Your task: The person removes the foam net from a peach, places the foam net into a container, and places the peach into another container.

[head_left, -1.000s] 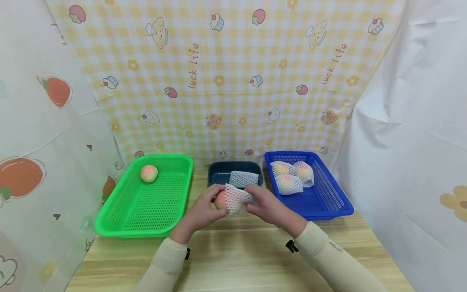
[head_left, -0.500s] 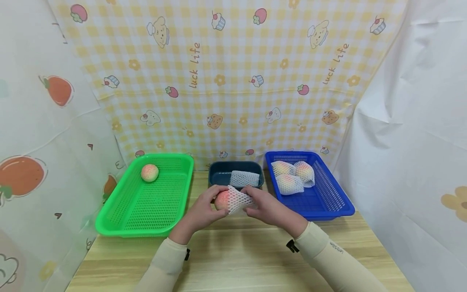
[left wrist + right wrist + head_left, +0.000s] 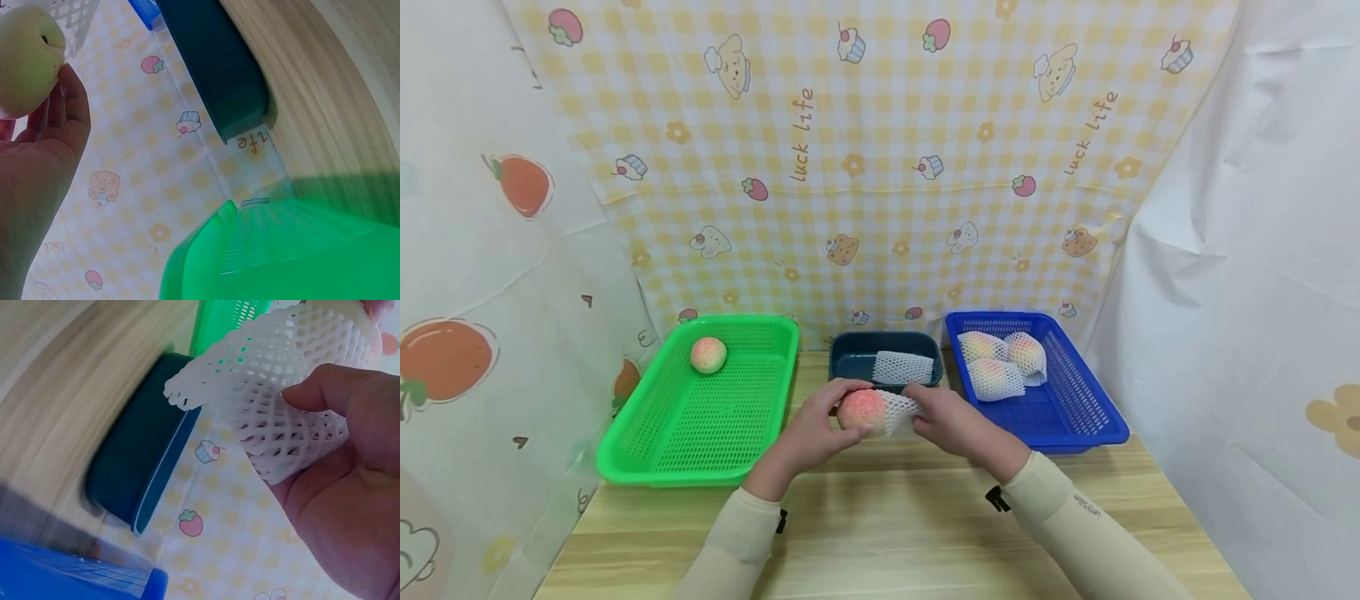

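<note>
My left hand (image 3: 815,429) holds a pink and cream peach (image 3: 860,411) between thumb and fingers over the table. In the left wrist view the pale peach (image 3: 28,59) shows a dark stem hollow. A white foam net sleeve (image 3: 897,410) covers the right end of the peach, and my right hand (image 3: 950,422) pinches it. The right wrist view has the net sleeve (image 3: 269,394) spread open, with the right thumb pressing on it and the peach (image 3: 350,319) partly inside its far end.
At the left, a green basket (image 3: 722,417) holds one bare peach (image 3: 708,355). A dark teal tray (image 3: 850,363) with a flat net sleeve (image 3: 902,367) stands behind the hands. Netted peaches (image 3: 995,379) lie in the blue basket (image 3: 1075,417) at right.
The net sleeve has slid to the right, off the left part of the peach, so more of the pink surface shows. Both hands have stayed in nearly the same place.
</note>
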A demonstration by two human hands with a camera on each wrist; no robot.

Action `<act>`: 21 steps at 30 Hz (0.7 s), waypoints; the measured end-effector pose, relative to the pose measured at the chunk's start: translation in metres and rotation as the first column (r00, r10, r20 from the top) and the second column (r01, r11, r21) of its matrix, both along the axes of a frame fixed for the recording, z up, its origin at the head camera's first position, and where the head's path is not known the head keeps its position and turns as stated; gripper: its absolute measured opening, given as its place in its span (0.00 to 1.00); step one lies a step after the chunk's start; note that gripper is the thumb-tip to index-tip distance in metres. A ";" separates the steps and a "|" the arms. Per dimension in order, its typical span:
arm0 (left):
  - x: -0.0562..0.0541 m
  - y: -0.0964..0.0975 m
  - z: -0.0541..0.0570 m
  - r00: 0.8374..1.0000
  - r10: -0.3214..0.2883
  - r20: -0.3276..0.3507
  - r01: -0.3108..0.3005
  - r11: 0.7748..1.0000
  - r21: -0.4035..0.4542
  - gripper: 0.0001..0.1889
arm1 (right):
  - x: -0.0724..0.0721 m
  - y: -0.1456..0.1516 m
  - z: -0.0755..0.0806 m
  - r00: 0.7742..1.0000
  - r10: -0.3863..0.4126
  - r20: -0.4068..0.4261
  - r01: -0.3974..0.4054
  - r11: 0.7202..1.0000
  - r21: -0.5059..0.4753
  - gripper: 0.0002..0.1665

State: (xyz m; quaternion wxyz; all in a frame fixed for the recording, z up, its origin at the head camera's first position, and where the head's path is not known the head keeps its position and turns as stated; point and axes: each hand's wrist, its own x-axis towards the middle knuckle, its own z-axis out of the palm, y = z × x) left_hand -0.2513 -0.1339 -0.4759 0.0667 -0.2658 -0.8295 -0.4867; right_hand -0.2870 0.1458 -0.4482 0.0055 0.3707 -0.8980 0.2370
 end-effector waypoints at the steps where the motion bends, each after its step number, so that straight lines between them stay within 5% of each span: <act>1: 0.000 0.000 0.000 1.000 0.000 -0.001 0.000 1.000 -0.003 0.31 | -0.001 0.000 -0.001 1.000 0.002 -0.009 -0.002 1.000 0.006 0.15; 6: 0.000 -0.005 0.001 1.000 0.022 -0.007 -0.022 1.000 -0.006 0.31 | -0.008 -0.004 0.003 0.994 -0.010 -0.109 0.017 0.998 0.065 0.11; 11: 0.000 -0.010 0.002 0.999 0.042 0.007 -0.042 0.999 0.007 0.30 | -0.027 -0.016 0.012 0.976 -0.116 -0.183 0.137 0.985 0.109 0.08; 21: 0.001 -0.020 0.000 0.999 0.041 0.004 -0.041 0.999 0.016 0.30 | -0.071 -0.044 0.012 0.905 -0.355 -0.235 0.384 0.919 0.090 0.08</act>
